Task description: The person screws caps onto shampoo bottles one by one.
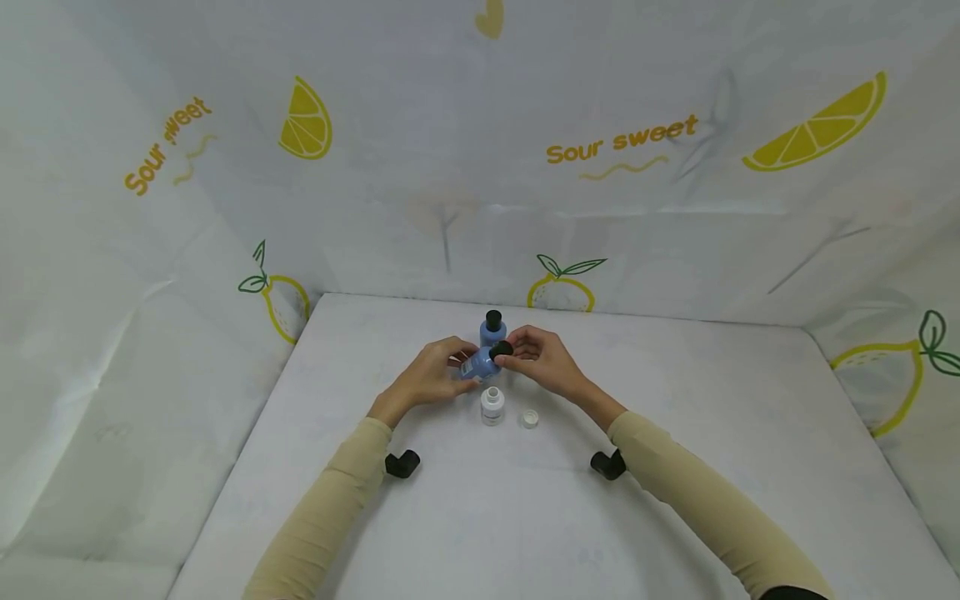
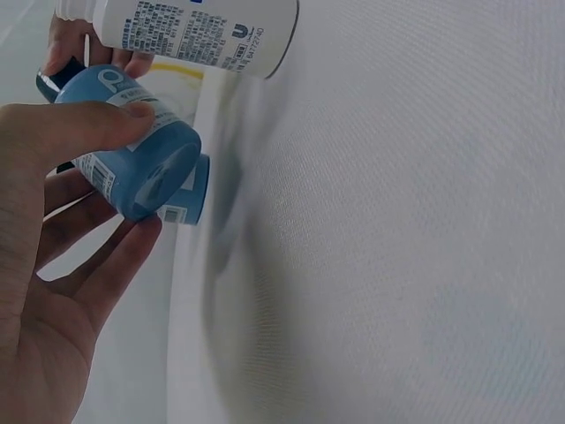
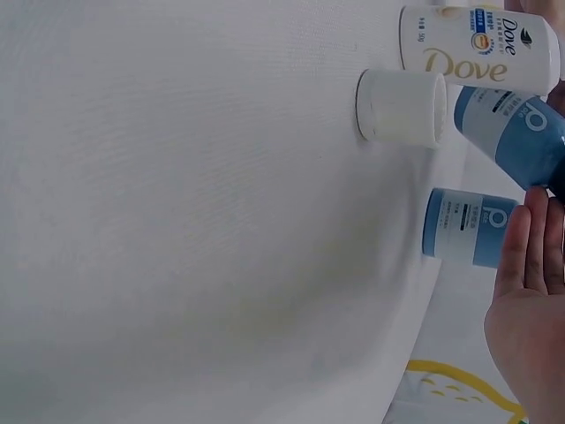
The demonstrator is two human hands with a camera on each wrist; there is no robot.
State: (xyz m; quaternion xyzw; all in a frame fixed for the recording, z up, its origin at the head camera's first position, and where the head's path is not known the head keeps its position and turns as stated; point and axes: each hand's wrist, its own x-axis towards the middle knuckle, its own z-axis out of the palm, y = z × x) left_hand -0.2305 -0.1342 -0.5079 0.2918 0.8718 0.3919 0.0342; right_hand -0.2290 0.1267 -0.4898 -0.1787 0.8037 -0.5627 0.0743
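Note:
My left hand [image 1: 431, 373] grips a small blue bottle [image 1: 478, 365] with a pale label, thumb on one side and fingers on the other. The bottle is tilted, its black cap [image 1: 501, 351] toward the right. My right hand [image 1: 553, 364] pinches that cap; its fingertips are partly cut off in the right wrist view. Just behind stands a second blue bottle [image 1: 492, 332], upright, also black-capped. Nearer me, a white Dove bottle [image 3: 481, 49] stands upright with its neck uncovered. A white cap [image 3: 402, 108] sits on the table to its right.
The white table [image 1: 495, 517] runs back to a pale curtain [image 1: 450, 233] printed with lemons and words. Black angled pieces [image 1: 403, 463] stick out from both forearms near the sleeve cuffs, above the table.

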